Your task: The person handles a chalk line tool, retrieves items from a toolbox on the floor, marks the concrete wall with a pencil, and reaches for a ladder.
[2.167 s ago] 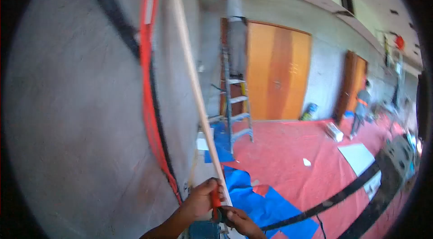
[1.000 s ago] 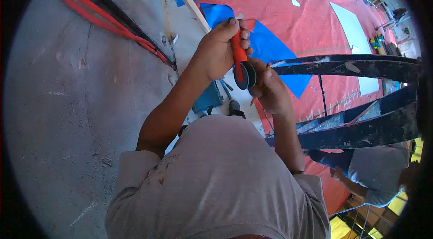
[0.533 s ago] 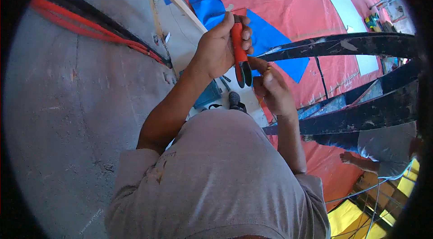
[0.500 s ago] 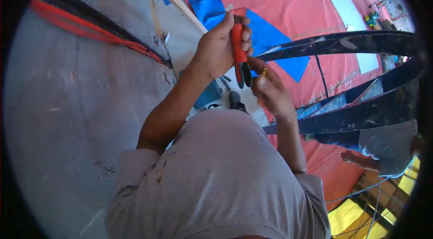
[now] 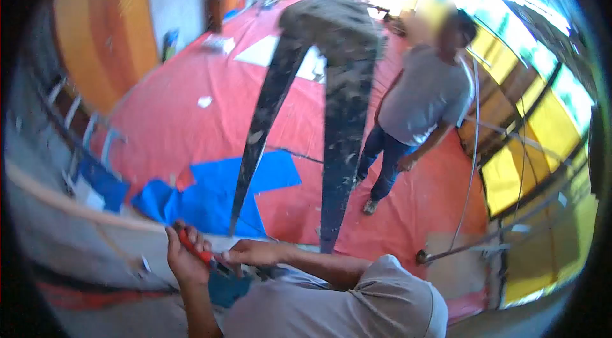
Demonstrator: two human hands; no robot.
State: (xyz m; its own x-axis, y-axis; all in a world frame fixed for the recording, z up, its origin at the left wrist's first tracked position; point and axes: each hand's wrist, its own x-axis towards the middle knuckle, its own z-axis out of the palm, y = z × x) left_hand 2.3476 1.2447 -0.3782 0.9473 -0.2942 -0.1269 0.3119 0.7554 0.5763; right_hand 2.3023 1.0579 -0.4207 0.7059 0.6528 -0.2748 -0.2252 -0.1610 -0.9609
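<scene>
My left hand (image 5: 183, 264) is closed around a pair of red-handled pliers (image 5: 194, 246), with the red grips showing between thumb and fingers. My right hand (image 5: 252, 254) is beside the lower end of the pliers, its fingers drawn together. Blur hides what sits between those fingers. Both hands are low in the head view, in front of my grey shirt (image 5: 331, 306). Below them a teal case or box (image 5: 227, 290) is partly covered by my arms.
A dark, scuffed two-legged frame (image 5: 347, 102) rises ahead. To its right a person in a grey shirt (image 5: 424, 95) stands on red sheeting (image 5: 159, 127). Blue sheets (image 5: 223, 194) lie on it. A wooden strip (image 5: 76, 201) runs left; yellow panels (image 5: 503, 188) line the right.
My view has swung up from my body to the room, bringing the standing person into full view. The pliers stay in my left hand. The small yellow piece at my right fingers no longer shows.
</scene>
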